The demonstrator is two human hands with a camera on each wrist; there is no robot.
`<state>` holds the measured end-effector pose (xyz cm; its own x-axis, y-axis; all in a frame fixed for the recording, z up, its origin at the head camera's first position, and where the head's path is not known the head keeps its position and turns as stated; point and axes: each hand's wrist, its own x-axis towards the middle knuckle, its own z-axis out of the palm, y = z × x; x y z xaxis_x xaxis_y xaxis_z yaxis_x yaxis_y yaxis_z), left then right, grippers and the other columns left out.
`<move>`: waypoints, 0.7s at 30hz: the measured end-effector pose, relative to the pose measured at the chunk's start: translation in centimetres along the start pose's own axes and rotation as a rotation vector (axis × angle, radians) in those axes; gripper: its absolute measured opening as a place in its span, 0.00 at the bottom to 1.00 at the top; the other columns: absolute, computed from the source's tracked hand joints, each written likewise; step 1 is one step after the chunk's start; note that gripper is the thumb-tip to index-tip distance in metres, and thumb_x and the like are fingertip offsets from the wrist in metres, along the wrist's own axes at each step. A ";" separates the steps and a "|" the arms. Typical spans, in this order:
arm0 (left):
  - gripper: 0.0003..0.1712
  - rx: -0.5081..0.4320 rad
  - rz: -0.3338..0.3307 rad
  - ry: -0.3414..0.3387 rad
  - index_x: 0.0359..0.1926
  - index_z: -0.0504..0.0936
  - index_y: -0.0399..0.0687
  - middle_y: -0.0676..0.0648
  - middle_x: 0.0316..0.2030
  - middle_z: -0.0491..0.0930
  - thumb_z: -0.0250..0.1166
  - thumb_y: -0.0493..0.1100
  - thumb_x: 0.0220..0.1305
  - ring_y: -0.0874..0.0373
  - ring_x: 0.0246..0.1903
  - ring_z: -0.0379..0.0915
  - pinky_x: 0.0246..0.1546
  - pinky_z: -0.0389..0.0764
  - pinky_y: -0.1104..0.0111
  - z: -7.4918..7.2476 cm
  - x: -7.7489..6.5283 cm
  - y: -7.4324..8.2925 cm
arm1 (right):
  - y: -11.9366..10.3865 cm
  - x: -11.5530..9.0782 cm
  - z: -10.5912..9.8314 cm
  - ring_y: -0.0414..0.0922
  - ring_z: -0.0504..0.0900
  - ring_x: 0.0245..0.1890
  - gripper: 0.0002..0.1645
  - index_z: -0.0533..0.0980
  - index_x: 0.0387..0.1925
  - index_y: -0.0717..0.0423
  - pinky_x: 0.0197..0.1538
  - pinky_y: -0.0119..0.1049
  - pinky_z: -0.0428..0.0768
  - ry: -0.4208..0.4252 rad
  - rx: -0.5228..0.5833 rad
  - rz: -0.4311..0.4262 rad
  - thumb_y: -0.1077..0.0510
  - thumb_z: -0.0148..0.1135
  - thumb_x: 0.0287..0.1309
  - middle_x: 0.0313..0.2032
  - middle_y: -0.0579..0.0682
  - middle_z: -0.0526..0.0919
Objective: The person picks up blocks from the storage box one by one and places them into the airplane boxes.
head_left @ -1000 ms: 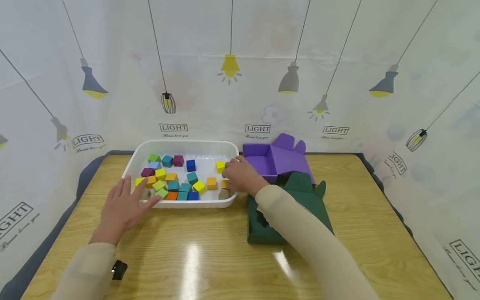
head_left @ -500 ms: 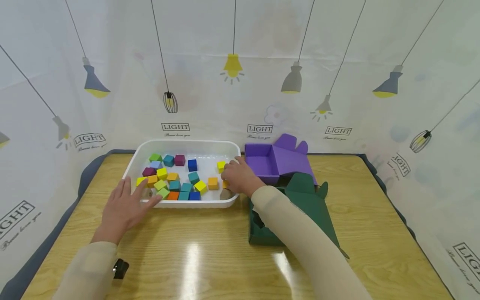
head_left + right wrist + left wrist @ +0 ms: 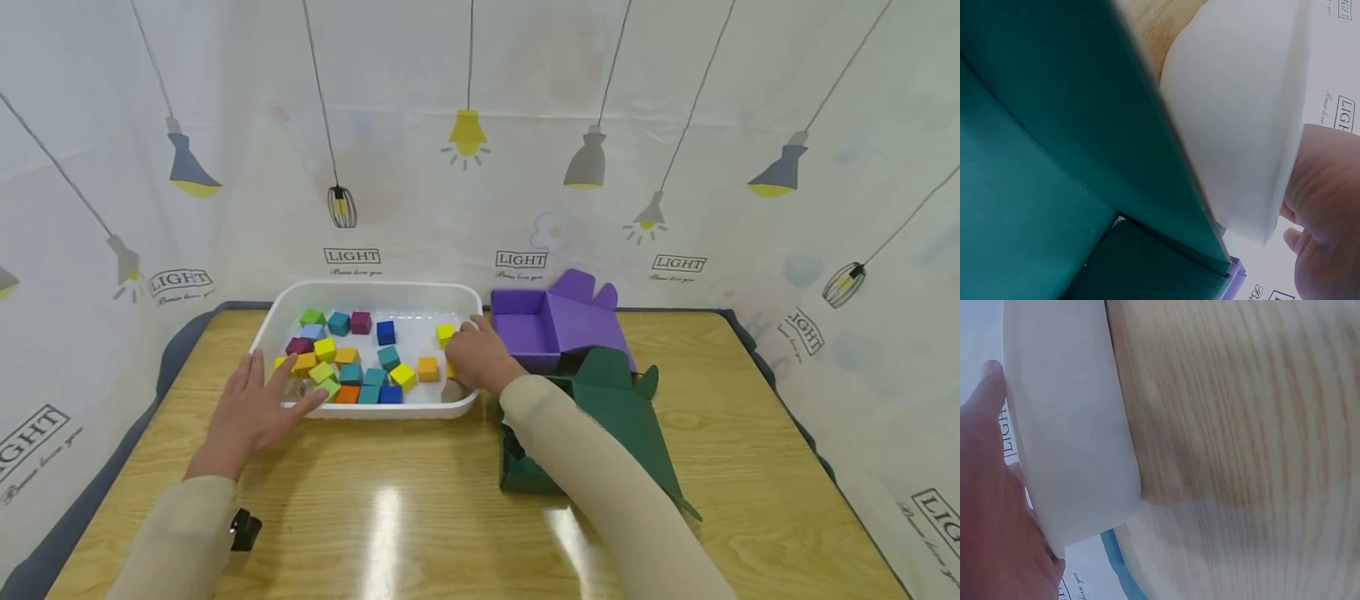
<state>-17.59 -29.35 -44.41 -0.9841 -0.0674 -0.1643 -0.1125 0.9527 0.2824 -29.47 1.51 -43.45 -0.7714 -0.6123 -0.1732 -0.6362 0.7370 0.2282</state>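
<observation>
A white tray (image 3: 416,410) with several colored cubes (image 3: 351,373) sits at the back left of the table. My left hand (image 3: 247,412) lies at its front left corner, fingers spread and fairly straight. In the left wrist view that hand (image 3: 988,494) lies along the rim of the tray (image 3: 1072,412). Over the right end is my right hand (image 3: 483,357), fingers bent down past the rim, near a yellow cube (image 3: 445,335) and a partly covered orange cube (image 3: 451,368). Its fingertips are hidden, so I cannot tell what they hold.
Right of the tray stands an open purple box (image 3: 521,329), its lid laid back. An open green box (image 3: 626,417) stands nearer, partly under my right forearm; its wall (image 3: 1104,112) fills much of the right wrist view. A printed curtain (image 3: 420,208) hangs behind the table.
The head view has shifted slightly, moving the scene a little to the right. Both hands keep their places at the tray, and the cubes look unmoved.
</observation>
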 end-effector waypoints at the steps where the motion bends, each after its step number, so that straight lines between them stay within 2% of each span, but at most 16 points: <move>1: 0.60 -0.002 -0.001 -0.001 0.76 0.48 0.46 0.24 0.72 0.26 0.39 0.83 0.57 0.25 0.72 0.24 0.69 0.34 0.32 0.0 0.0 0.0 | 0.0 0.0 0.0 0.46 0.74 0.58 0.09 0.83 0.38 0.44 0.76 0.50 0.52 0.001 0.002 -0.001 0.49 0.59 0.62 0.45 0.42 0.86; 8: 0.60 0.006 0.013 0.013 0.76 0.48 0.45 0.24 0.73 0.28 0.40 0.83 0.57 0.24 0.72 0.26 0.69 0.36 0.32 0.0 0.1 0.0 | 0.5 -0.2 -0.6 0.48 0.73 0.59 0.10 0.82 0.41 0.43 0.77 0.52 0.50 0.021 0.002 -0.014 0.47 0.61 0.59 0.45 0.42 0.86; 14: 0.61 0.023 0.027 0.013 0.76 0.48 0.44 0.23 0.72 0.28 0.40 0.83 0.57 0.24 0.72 0.26 0.68 0.37 0.31 0.0 0.0 -0.1 | 1.5 -0.9 -1.9 0.48 0.74 0.59 0.13 0.82 0.45 0.41 0.76 0.52 0.53 0.107 0.002 -0.031 0.48 0.61 0.59 0.48 0.43 0.85; 21: 0.60 0.011 0.038 0.012 0.76 0.50 0.44 0.24 0.72 0.28 0.41 0.83 0.57 0.24 0.71 0.26 0.68 0.38 0.30 0.0 -0.2 -0.1 | 3.2 -2.0 -2.9 0.46 0.71 0.59 0.20 0.80 0.53 0.39 0.74 0.48 0.55 0.188 0.043 0.010 0.42 0.62 0.61 0.50 0.43 0.82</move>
<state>-17.39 -29.40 -44.39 -0.9892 -0.0350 -0.1423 -0.0738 0.9577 0.2780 -29.94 4.24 -39.57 -0.7642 -0.6448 0.0118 -0.6318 0.7522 0.1874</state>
